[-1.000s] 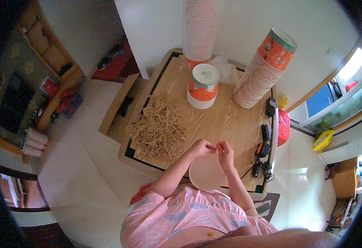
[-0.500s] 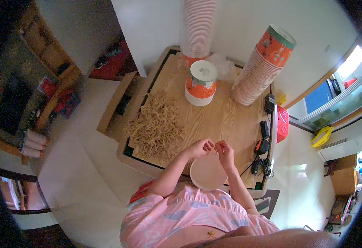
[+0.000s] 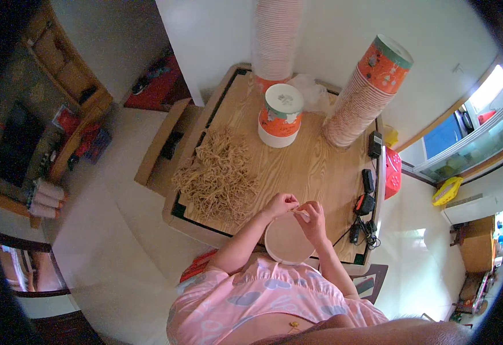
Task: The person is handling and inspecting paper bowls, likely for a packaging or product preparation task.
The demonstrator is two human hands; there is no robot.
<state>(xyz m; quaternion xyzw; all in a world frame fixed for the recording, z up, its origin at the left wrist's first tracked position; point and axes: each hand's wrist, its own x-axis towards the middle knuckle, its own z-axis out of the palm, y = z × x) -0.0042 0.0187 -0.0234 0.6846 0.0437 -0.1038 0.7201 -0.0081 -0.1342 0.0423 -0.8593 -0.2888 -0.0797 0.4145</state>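
A paper bucket (image 3: 289,238), its pale round opening or base facing up, rests at the table's near edge against my clothing. Over its far rim, my left hand (image 3: 280,204) is closed in a pinch. Close beside it, my right hand (image 3: 313,221) is also closed, thumb against fingers. Between the fingertips is a thin strand that looks like cord, too small to make out fully. Left of my hands lies a loose heap of brown twine cords (image 3: 220,175).
An orange, green and white paper bucket (image 3: 280,118) stands upside down beyond the hands. Tall stacks of nested buckets rise behind it (image 3: 274,43) and at right, leaning (image 3: 361,95). Black power adapters (image 3: 365,204) with cables line the wooden table's (image 3: 309,167) right edge.
My right hand has moved slightly down and turned, its thumb now nearer the bucket's rim. The left hand has barely shifted; the bucket stays in place.
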